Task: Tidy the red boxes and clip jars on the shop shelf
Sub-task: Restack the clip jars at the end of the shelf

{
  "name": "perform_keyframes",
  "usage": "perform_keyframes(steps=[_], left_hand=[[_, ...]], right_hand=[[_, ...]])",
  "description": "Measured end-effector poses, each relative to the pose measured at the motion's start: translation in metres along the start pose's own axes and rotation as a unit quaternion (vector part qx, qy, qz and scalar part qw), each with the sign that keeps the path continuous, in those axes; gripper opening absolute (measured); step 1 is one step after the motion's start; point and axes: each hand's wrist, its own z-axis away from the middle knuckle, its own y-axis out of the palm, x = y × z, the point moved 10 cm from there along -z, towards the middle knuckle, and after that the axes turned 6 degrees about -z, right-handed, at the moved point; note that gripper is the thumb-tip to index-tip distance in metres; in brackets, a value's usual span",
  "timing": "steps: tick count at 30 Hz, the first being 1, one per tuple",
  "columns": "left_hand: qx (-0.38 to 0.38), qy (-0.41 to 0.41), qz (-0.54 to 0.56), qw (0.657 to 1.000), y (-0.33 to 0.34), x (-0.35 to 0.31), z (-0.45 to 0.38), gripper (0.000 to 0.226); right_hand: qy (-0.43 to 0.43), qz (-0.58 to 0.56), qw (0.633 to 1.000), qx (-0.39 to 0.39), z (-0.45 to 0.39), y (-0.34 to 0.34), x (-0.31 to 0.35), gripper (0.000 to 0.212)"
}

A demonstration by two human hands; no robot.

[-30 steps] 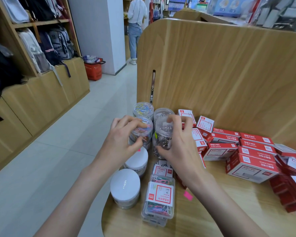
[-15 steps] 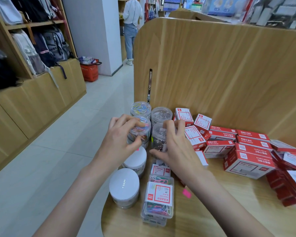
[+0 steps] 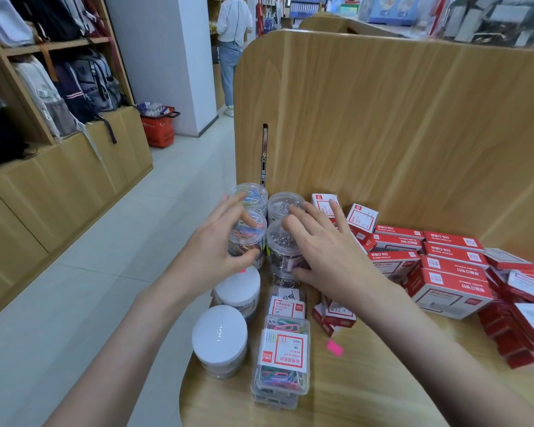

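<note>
Red boxes [image 3: 450,289] read "deli"; left grip [image 3: 216,248] and right grip [image 3: 327,257] spread open, empty

Both hands' fingers now spread off jars [image 3: 282,241]

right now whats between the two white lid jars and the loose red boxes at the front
In the head view, flat clear boxes of coloured clips lie between the white-lid jars and the loose red boxes.

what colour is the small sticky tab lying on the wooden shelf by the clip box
Bright pink sticky tab, clearest in the head view.
</note>
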Motion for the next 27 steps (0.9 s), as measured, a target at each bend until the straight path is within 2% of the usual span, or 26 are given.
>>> perform_keyframes(steps=[3, 9, 16, 19, 23, 27], left_hand=[[0.035, -0.002, -0.029, 0.999, 0.006, 0.001, -0.007, 0.036], [0.013, 0.025, -0.068, 0.997, 0.002, -0.001, -0.009, 0.041], [0.003, 0.029, -0.077, 0.997, 0.004, 0.000, -0.009, 0.043], [0.005, 0.034, -0.082, 0.996, 0.004, -0.001, -0.009, 0.044], [0.015, 0.037, -0.075, 0.996, 0.004, -0.001, -0.009, 0.043], [0.033, 0.039, -0.050, 0.997, 0.005, -0.002, -0.010, 0.042]], right_hand=[[-0.014, 0.002, 0.999, 0.039, 0.000, 0.004, -0.003, 0.085], [-0.019, -0.016, 0.999, 0.022, 0.000, 0.003, -0.006, 0.088], [-0.019, -0.020, 1.000, -0.006, 0.001, -0.001, -0.008, 0.080], [-0.017, -0.037, 0.999, 0.011, 0.000, 0.000, -0.010, 0.079], [-0.005, -0.084, 0.996, 0.032, -0.004, -0.003, -0.015, 0.061], [0.000, -0.089, 0.993, 0.073, -0.010, -0.001, -0.016, 0.056]])
